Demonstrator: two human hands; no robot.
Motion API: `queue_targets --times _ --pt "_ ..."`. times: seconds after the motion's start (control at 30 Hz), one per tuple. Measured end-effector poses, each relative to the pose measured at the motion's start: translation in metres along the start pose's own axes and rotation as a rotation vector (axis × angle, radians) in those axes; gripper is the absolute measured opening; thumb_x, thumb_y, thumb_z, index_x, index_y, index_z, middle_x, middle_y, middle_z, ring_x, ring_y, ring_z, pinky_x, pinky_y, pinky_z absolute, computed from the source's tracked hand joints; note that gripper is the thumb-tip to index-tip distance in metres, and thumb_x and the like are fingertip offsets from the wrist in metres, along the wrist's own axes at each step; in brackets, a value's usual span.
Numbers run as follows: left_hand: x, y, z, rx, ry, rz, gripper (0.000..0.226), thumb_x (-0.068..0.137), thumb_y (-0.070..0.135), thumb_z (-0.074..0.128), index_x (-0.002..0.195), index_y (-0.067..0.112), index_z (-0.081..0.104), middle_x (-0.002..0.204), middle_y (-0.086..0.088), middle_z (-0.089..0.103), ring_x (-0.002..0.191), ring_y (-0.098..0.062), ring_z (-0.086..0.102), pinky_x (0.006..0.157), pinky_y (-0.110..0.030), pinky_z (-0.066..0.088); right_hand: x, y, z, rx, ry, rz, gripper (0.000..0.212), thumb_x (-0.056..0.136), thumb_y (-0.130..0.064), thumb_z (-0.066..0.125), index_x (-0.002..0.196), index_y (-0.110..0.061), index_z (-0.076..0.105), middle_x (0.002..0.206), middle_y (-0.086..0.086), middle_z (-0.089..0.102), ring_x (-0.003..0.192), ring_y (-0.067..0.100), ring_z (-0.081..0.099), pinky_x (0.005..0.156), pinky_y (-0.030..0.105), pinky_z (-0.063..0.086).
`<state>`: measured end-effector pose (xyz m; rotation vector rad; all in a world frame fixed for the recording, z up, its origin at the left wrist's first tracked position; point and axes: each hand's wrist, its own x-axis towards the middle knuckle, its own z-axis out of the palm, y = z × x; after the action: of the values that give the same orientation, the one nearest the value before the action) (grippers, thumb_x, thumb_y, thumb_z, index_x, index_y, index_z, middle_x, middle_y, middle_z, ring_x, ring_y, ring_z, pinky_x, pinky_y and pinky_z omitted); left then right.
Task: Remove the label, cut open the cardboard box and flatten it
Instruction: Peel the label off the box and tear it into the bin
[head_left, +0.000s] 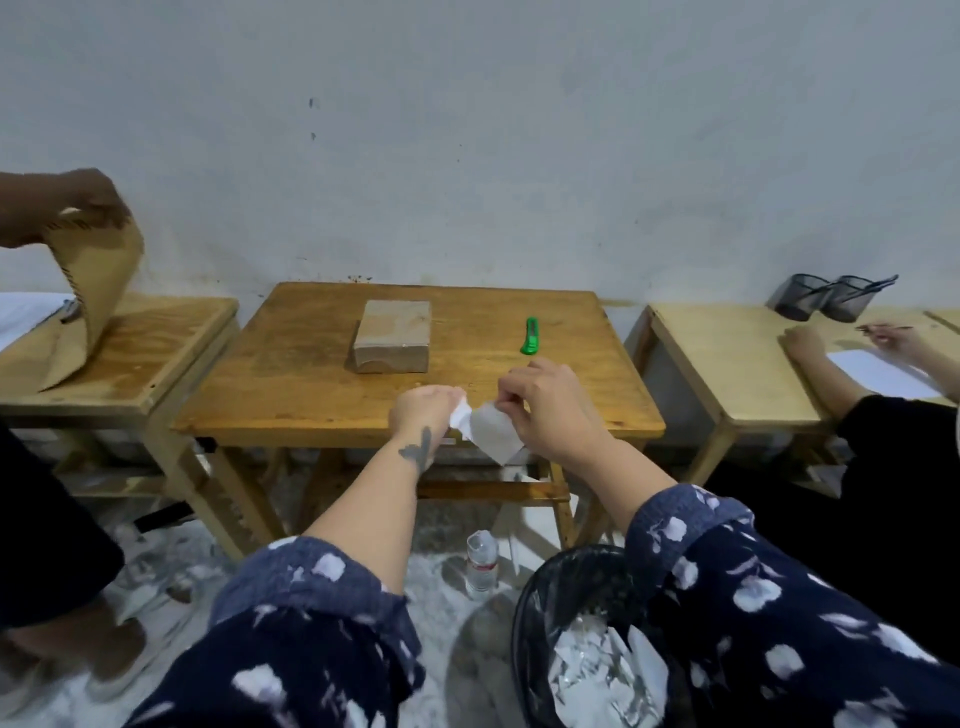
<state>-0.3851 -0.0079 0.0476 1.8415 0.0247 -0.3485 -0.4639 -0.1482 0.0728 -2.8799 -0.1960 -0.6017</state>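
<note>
A small closed cardboard box (394, 336) lies on the middle of the wooden table (291, 395). A green utility knife (530, 336) lies to its right. In front of the table's near edge I hold a white label (485, 430) between both hands. My left hand (423, 410) pinches its crumpled left end. My right hand (545, 402) pinches its right upper edge. The label hangs down below my fingers, apart from the box.
A black-lined waste bin (545, 613) with paper scraps stands on the floor at my right knee, a water bottle (481, 564) beside it. Another person at the left table (156, 364) handles flattened cardboard (98, 280). Someone writes at the right table (727, 364), near mesh pen cups (826, 296).
</note>
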Motion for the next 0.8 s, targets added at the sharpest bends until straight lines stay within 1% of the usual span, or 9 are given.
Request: queue_targets --times 0.1,0.2,0.3,0.47,0.53,0.63,0.7,0.77,0.8 --pt "-0.004 0.000 0.025 -0.077 0.091 -0.044 0.019 0.090 0.025 0.065 0.104 0.013 0.071 0.105 0.000 0.066 0.089 -0.018 0.061 0.074 -0.028 0.049 -0.018 0.023 -0.010 0.130 -0.009 0.005 0.013 0.086 -0.017 0.062 0.073 -0.017 0.062 0.075 -0.008 0.064 0.075 0.015 0.050 0.068 0.033 0.037" --pt "-0.008 0.004 0.049 -0.192 0.265 -0.089 0.021 0.090 0.026 0.064 0.106 0.013 0.071 0.107 0.000 0.066 0.100 -0.021 0.060 0.083 -0.030 0.048 -0.032 0.052 -0.021 0.291 -0.038 0.120 0.013 0.086 -0.017 0.065 0.074 -0.019 0.062 0.078 -0.006 0.064 0.079 0.014 0.055 0.071 0.031 0.044" --pt "-0.009 0.001 0.063 -0.116 0.358 -0.011 0.021 0.091 0.026 0.063 0.106 0.014 0.072 0.114 -0.001 0.068 0.110 -0.021 0.059 0.083 -0.027 0.046 -0.043 0.084 -0.038 0.454 -0.145 0.272 0.016 0.089 -0.021 0.064 0.073 -0.023 0.061 0.080 -0.006 0.063 0.078 0.011 0.055 0.068 0.026 0.044" --pt "-0.030 0.008 0.120 0.016 0.137 0.102 0.023 0.089 0.029 0.065 0.106 0.015 0.073 0.109 0.001 0.071 0.096 -0.012 0.058 0.081 -0.025 0.043 -0.052 0.112 -0.037 0.628 -0.193 0.432 0.006 0.086 -0.021 0.068 0.082 -0.018 0.073 0.081 -0.006 0.066 0.079 0.010 0.058 0.070 0.026 0.047" --pt "-0.039 0.016 0.135 0.001 0.015 0.041 0.034 0.092 0.043 0.057 0.108 0.017 0.072 0.102 0.003 0.070 0.091 -0.012 0.058 0.077 -0.025 0.042 -0.054 0.118 -0.033 0.634 -0.183 0.468 0.008 0.085 -0.021 0.069 0.086 -0.015 0.074 0.084 -0.002 0.069 0.080 0.012 0.060 0.070 0.027 0.048" --pt "-0.048 0.023 0.141 -0.111 -0.130 -0.118 0.050 0.091 0.060 0.043 0.099 0.021 0.073 0.083 0.004 0.066 0.079 -0.012 0.057 0.065 -0.025 0.040 -0.058 0.127 -0.029 0.647 -0.159 0.503 0.010 0.083 -0.021 0.071 0.089 -0.014 0.075 0.086 -0.001 0.071 0.082 0.015 0.063 0.069 0.028 0.049" --pt "-0.050 0.020 0.143 -0.144 -0.164 -0.121 0.040 0.089 0.056 0.053 0.096 0.022 0.072 0.086 0.001 0.068 0.077 -0.011 0.058 0.063 -0.023 0.042 -0.060 0.129 -0.027 0.637 -0.144 0.527 0.010 0.083 -0.022 0.072 0.091 -0.015 0.073 0.081 -0.002 0.068 0.076 0.013 0.061 0.062 0.021 0.043" --pt "-0.049 0.016 0.146 -0.060 -0.155 -0.001 0.016 0.088 0.036 0.065 0.097 0.024 0.071 0.100 0.000 0.068 0.083 -0.010 0.059 0.062 -0.022 0.044 -0.061 0.129 -0.025 0.648 -0.131 0.566 0.015 0.082 -0.024 0.073 0.096 -0.019 0.070 0.078 -0.001 0.065 0.068 0.011 0.057 0.056 0.019 0.038" --pt "-0.048 0.014 0.147 -0.016 -0.130 0.056 0.013 0.088 0.027 0.068 0.099 0.024 0.071 0.102 0.001 0.067 0.084 -0.008 0.058 0.060 -0.019 0.044 -0.062 0.129 -0.026 0.666 -0.135 0.586 0.018 0.082 -0.024 0.073 0.098 -0.020 0.069 0.078 0.000 0.064 0.066 0.010 0.055 0.055 0.018 0.037"
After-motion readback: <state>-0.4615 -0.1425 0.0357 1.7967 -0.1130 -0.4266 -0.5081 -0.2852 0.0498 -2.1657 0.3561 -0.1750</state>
